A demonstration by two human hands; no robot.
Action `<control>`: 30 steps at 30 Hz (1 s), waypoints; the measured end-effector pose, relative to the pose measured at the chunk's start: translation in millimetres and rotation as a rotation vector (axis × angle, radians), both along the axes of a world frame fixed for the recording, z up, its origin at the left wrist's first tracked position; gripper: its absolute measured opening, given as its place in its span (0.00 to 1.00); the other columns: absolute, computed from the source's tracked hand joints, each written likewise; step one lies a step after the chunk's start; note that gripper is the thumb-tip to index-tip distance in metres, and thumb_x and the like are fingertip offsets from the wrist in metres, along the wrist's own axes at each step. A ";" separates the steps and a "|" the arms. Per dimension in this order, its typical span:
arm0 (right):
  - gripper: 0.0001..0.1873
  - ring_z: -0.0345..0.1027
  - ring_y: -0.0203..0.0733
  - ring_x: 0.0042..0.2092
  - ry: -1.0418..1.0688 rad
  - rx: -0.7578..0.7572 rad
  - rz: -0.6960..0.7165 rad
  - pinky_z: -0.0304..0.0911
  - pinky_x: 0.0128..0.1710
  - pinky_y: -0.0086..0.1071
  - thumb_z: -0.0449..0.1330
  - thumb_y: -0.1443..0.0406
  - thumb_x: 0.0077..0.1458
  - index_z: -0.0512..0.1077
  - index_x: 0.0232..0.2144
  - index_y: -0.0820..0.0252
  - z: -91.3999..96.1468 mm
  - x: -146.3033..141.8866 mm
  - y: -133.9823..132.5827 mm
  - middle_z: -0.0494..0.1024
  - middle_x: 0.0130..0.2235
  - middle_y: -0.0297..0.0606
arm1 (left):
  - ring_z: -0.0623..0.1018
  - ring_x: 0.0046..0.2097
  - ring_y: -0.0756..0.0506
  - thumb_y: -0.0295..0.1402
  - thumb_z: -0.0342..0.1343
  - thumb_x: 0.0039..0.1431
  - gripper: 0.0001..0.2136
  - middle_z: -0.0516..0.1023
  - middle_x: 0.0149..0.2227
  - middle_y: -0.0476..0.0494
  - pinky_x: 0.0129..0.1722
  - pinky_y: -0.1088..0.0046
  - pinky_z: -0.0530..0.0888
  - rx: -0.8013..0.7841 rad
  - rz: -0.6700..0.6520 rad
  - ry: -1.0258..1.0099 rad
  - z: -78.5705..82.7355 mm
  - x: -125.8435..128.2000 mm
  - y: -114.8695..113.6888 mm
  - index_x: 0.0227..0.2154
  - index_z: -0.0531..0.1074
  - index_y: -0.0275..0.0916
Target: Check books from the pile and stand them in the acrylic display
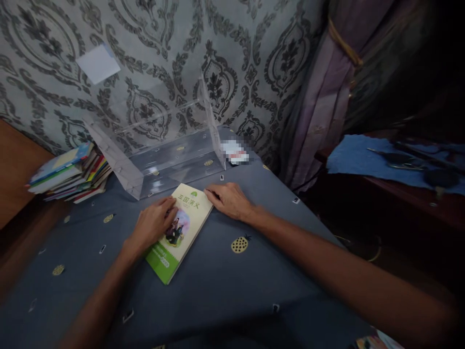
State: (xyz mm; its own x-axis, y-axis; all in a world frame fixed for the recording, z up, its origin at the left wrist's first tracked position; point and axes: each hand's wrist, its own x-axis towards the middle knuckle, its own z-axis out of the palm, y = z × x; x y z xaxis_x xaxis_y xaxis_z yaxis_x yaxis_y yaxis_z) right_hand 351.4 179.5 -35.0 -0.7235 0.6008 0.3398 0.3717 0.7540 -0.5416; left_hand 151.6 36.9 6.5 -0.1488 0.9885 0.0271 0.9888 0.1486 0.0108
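Observation:
A paperback book [194,220] with a cream and green cover, Chinese lettering and a small picture lies flat and slanted on the blue-grey cloth. My left hand [154,220] is at its left edge, fingers bent over the cover and partly hiding the picture. At the top right corner of the book, my right hand [230,199] has its thumb and fingers closed on the edge. Just beyond the book stands a clear acrylic rack [174,160] with tall side panels, and only the cloth shows through it.
A stack of books [72,172] sits left of the rack. A pixelated item [236,152] lies at its right. Behind are patterned wallpaper [240,58] and a tied purple curtain [323,102]. On the right, a blue cloth [356,155] bears dark tools. A brown blurred shape [32,242] crosses the left side.

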 end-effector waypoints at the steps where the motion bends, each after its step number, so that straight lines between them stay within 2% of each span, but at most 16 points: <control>1: 0.15 0.65 0.38 0.29 -0.003 -0.002 -0.004 0.49 0.32 0.32 0.51 0.64 0.65 0.77 0.32 0.58 -0.4 -0.1 -0.5 0.78 0.29 0.37 | 0.78 0.54 0.37 0.40 0.44 0.71 0.19 0.74 0.60 0.38 0.47 0.60 0.77 0.023 0.003 -0.004 -3.3 -5.4 -3.4 0.56 0.72 0.41; 4: 0.15 0.68 0.40 0.31 0.004 -0.008 -0.034 0.52 0.33 0.32 0.50 0.63 0.65 0.77 0.37 0.58 -2.2 -0.3 -0.5 0.79 0.30 0.38 | 0.76 0.57 0.37 0.39 0.44 0.70 0.18 0.74 0.60 0.37 0.51 0.60 0.75 0.078 0.000 -0.004 -11.6 -10.8 -8.5 0.55 0.72 0.40; 7: 0.16 0.70 0.42 0.32 0.029 -0.006 -0.060 0.56 0.35 0.33 0.50 0.62 0.66 0.76 0.44 0.58 -5.0 -0.5 2.4 0.79 0.30 0.38 | 0.77 0.55 0.36 0.38 0.44 0.69 0.17 0.76 0.57 0.36 0.49 0.60 0.76 0.097 0.000 0.014 -13.8 -6.7 -8.4 0.51 0.74 0.39; 11: 0.18 0.73 0.47 0.42 0.087 -0.017 -0.038 0.62 0.44 0.36 0.51 0.63 0.65 0.72 0.53 0.61 -10.7 -1.5 10.7 0.81 0.41 0.43 | 0.79 0.48 0.39 0.39 0.45 0.69 0.16 0.78 0.50 0.38 0.44 0.63 0.76 0.132 -0.012 -0.009 -12.0 -4.5 -10.5 0.48 0.76 0.40; 14: 0.18 0.71 0.50 0.48 0.071 -0.022 0.017 0.63 0.50 0.41 0.51 0.64 0.65 0.72 0.52 0.63 -16.1 -2.9 16.4 0.80 0.46 0.48 | 0.80 0.45 0.40 0.40 0.45 0.69 0.17 0.79 0.48 0.39 0.42 0.65 0.75 0.144 -0.001 -0.025 -11.7 -6.2 -13.8 0.48 0.76 0.40; 18: 0.16 0.69 0.52 0.52 0.105 0.039 0.013 0.62 0.55 0.44 0.51 0.65 0.64 0.73 0.49 0.62 -20.0 -3.6 17.5 0.79 0.49 0.49 | 0.79 0.46 0.39 0.41 0.44 0.70 0.18 0.78 0.49 0.38 0.41 0.65 0.75 0.119 0.005 -0.038 -11.3 -6.8 -15.2 0.49 0.76 0.39; 20: 0.15 0.69 0.52 0.50 0.116 0.079 -0.028 0.62 0.52 0.42 0.51 0.65 0.63 0.74 0.46 0.63 -19.1 -3.0 15.7 0.78 0.46 0.49 | 0.79 0.47 0.39 0.40 0.45 0.69 0.18 0.78 0.49 0.38 0.42 0.64 0.75 0.112 0.009 -0.058 -10.7 -6.9 -15.1 0.50 0.76 0.39; 23: 0.14 0.70 0.48 0.41 0.113 0.097 -0.096 0.63 0.43 0.38 0.50 0.65 0.63 0.75 0.40 0.62 -15.6 -1.9 11.7 0.77 0.40 0.46 | 0.79 0.46 0.40 0.39 0.45 0.69 0.17 0.79 0.48 0.38 0.43 0.64 0.75 0.122 0.014 -0.093 -11.2 -7.9 -15.4 0.48 0.76 0.39; 25: 0.14 0.70 0.45 0.37 0.106 0.079 -0.091 0.62 0.39 0.35 0.50 0.65 0.63 0.76 0.38 0.61 -13.3 -2.0 8.5 0.78 0.37 0.44 | 0.79 0.44 0.41 0.39 0.45 0.69 0.17 0.79 0.47 0.39 0.43 0.65 0.75 0.145 0.008 -0.112 -12.8 -9.2 -16.2 0.47 0.77 0.39; 30: 0.13 0.72 0.44 0.36 0.107 0.030 -0.033 0.62 0.39 0.35 0.52 0.65 0.63 0.76 0.42 0.60 -10.6 -3.2 0.7 0.81 0.40 0.44 | 0.79 0.41 0.43 0.39 0.46 0.69 0.16 0.79 0.43 0.41 0.40 0.67 0.74 0.213 0.007 -0.145 -18.5 -11.6 -18.7 0.43 0.78 0.40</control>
State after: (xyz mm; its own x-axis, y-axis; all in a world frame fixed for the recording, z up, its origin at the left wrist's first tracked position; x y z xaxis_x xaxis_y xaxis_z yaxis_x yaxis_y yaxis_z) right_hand 348.2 180.3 -45.5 -0.6622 0.6120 0.4324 0.3382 0.7590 -0.5564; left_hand 140.0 18.2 -12.0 -0.1736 0.9617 0.2121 0.9735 0.1351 0.1843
